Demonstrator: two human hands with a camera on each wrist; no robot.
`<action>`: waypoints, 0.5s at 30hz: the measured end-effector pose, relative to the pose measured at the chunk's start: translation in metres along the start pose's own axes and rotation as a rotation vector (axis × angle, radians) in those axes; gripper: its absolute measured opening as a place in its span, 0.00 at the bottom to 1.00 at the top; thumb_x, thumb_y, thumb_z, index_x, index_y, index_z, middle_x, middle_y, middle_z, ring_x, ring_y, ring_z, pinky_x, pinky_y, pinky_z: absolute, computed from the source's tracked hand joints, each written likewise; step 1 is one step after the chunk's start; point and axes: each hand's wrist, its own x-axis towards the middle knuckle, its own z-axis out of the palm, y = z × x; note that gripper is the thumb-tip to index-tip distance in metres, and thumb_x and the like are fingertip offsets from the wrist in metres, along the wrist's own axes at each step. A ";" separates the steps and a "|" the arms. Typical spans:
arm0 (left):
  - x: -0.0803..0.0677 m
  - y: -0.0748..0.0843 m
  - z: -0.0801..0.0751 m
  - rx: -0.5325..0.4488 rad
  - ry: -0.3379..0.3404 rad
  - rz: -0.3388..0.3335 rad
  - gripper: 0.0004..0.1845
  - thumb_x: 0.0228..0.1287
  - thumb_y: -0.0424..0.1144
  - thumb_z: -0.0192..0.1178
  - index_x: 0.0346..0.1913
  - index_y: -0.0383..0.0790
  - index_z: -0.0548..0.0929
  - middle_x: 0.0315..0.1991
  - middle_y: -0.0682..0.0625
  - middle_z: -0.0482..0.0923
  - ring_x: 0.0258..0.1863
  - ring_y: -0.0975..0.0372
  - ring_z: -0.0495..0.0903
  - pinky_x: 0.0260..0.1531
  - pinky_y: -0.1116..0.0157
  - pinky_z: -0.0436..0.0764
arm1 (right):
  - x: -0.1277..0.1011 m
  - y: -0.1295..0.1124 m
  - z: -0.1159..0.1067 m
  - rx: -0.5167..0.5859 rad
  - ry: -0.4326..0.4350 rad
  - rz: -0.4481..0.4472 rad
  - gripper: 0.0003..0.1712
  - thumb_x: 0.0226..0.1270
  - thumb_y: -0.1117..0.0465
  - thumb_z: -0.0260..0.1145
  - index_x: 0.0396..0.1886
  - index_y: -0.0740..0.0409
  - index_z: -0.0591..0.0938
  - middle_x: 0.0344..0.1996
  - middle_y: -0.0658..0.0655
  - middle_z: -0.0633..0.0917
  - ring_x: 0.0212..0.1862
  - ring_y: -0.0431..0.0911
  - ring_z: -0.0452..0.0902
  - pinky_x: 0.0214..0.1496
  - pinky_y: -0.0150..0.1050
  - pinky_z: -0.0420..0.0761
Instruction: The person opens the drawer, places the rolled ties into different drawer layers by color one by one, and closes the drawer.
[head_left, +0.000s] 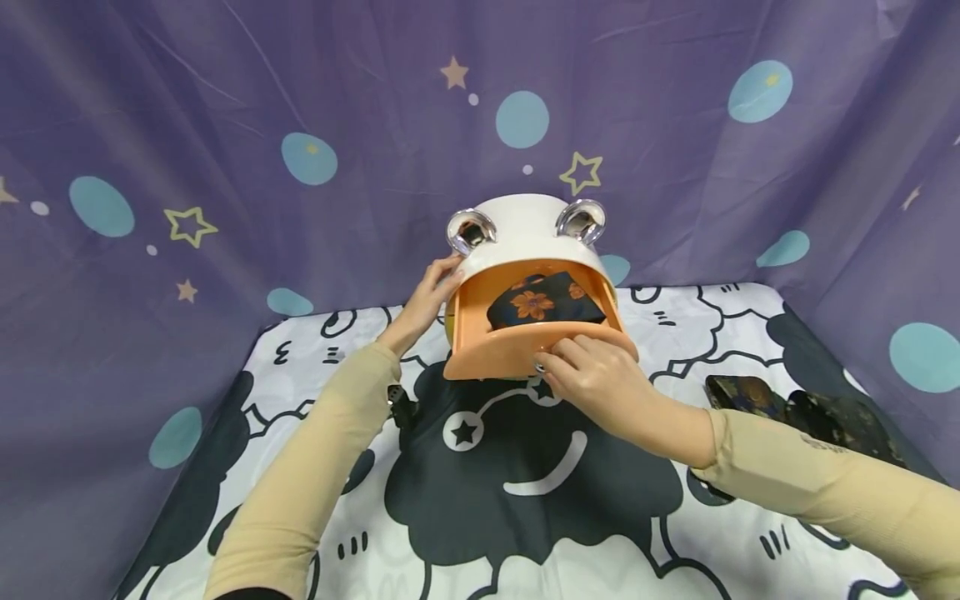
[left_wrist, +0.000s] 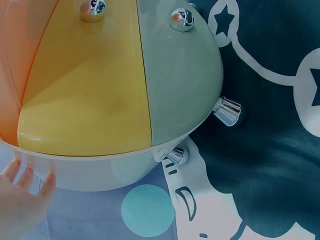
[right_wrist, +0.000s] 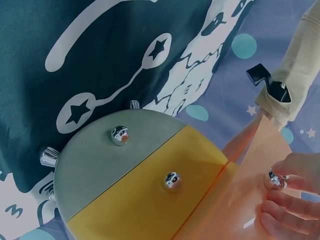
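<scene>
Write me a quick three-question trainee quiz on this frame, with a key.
1. True or false: the orange drawer is pulled out of the round cabinet.
2. What lies in that drawer: A) a dark floral folded cloth, B) a spoon, C) a toy car?
3. Which hand pinches the drawer's chrome knob?

Key:
1. True.
2. A.
3. The right hand; the left hand rests with straight fingers on the cabinet's white side.

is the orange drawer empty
No, the head view shows a dark floral cloth lying inside the open orange drawer.
</scene>
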 end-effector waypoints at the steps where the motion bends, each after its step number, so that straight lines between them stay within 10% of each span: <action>1: 0.002 -0.004 -0.001 0.004 0.002 0.003 0.22 0.69 0.39 0.42 0.61 0.31 0.60 0.67 0.42 0.49 0.65 0.53 0.48 0.64 0.58 0.49 | 0.001 0.001 0.001 0.001 0.001 0.004 0.17 0.39 0.68 0.71 0.34 0.64 0.81 0.24 0.56 0.78 0.26 0.48 0.73 0.26 0.36 0.74; 15: 0.014 -0.024 -0.002 0.030 0.027 0.065 0.20 0.68 0.38 0.44 0.60 0.32 0.64 0.66 0.42 0.52 0.64 0.54 0.51 0.63 0.59 0.51 | 0.012 0.014 0.010 -0.020 0.022 0.035 0.13 0.43 0.69 0.69 0.33 0.62 0.81 0.24 0.56 0.77 0.25 0.48 0.72 0.25 0.35 0.73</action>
